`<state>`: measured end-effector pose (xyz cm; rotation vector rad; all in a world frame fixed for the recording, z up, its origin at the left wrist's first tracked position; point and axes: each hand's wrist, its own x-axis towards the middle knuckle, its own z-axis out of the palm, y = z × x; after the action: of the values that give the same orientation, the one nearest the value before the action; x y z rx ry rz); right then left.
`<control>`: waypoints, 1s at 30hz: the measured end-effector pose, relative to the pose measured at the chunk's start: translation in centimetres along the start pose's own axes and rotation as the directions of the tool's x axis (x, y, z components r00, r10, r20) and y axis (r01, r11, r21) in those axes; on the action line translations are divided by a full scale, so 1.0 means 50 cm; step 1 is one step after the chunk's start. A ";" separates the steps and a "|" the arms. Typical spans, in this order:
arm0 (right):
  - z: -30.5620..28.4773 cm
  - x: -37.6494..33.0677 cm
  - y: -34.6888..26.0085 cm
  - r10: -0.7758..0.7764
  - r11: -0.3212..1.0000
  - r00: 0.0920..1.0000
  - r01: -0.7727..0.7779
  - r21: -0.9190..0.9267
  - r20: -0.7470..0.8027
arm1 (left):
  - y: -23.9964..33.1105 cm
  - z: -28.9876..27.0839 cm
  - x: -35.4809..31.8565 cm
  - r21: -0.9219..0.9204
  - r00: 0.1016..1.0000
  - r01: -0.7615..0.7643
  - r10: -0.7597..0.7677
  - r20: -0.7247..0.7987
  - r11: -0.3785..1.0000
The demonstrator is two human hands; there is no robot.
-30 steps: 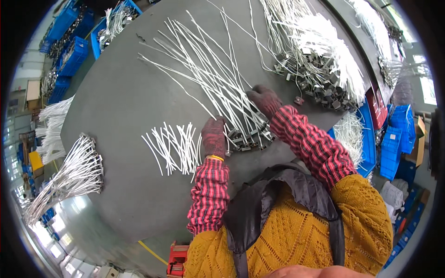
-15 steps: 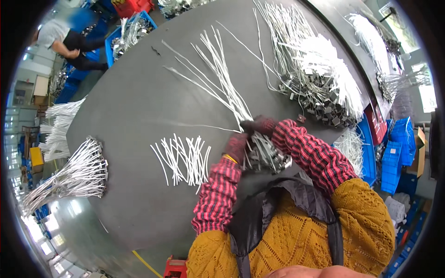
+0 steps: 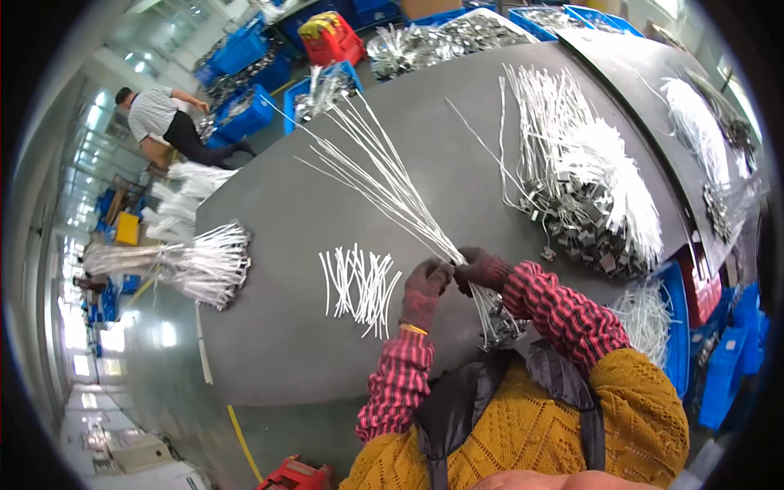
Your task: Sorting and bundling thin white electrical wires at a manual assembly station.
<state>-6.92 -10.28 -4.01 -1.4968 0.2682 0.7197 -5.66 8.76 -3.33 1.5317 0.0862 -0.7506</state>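
A long bundle of thin white wires (image 3: pixel 392 192) slants across the dark table, its loose far ends fanned out. My right hand (image 3: pixel 483 271), in a dark knitted glove, is closed around it near its lower end. Below that hand the wires end in small grey metal pieces (image 3: pixel 500 322), close to my body. My left hand (image 3: pixel 426 290), gloved likewise, has its fingers pinched together against the left side of the bundle. Whatever those fingertips hold is too small to make out. Left of this hand lies a loose row of short white strips (image 3: pixel 359 290).
A large heap of white wires with metal ends (image 3: pixel 588 180) lies at the right. A tied wire bundle (image 3: pixel 208 261) overhangs the left edge. A blue crate of white wires (image 3: pixel 674 327) stands at the right. Beyond the table are more blue crates (image 3: pixel 245 114) and a walking person (image 3: pixel 175 122).
The view has shifted. The bundle's wires lie closer together, and the single wire that trailed left no longer shows apart. My left hand has drawn slightly aside, its fingers pinched.
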 end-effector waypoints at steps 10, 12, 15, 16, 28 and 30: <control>-0.043 -0.210 -0.222 -0.570 0.672 0.815 0.538 -0.509 0.108 | 0.437 0.118 -0.138 -0.453 0.491 -0.835 0.795 -0.357 0.312; -0.075 -0.239 -0.284 -0.608 0.669 0.775 0.617 -0.415 0.172 | 0.480 0.139 -0.160 -0.199 0.333 -0.940 0.869 -0.365 0.276; -0.142 -0.239 -0.358 -0.817 0.329 0.523 0.768 -0.550 0.241 | 0.519 0.174 -0.144 -0.451 0.473 -0.826 0.851 -0.228 0.338; -0.154 -0.231 -0.365 -0.822 0.287 0.493 0.790 -0.542 0.284 | 0.520 0.184 -0.142 -0.528 0.491 -0.778 0.854 -0.173 0.340; -0.142 -0.246 -0.461 -0.917 -0.208 0.159 0.594 -0.777 0.367 | 0.604 0.237 -0.108 0.040 0.264 -0.963 0.964 -0.043 0.265; -0.139 -0.279 -0.471 -0.937 -0.022 0.272 0.577 -0.817 0.218 | 0.607 0.230 -0.105 -0.048 0.198 -0.979 0.980 -0.031 0.196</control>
<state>-2.06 -18.72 22.49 -2.2865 -0.7850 -0.6605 0.43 -3.80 26.42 1.1584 -0.8599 0.3486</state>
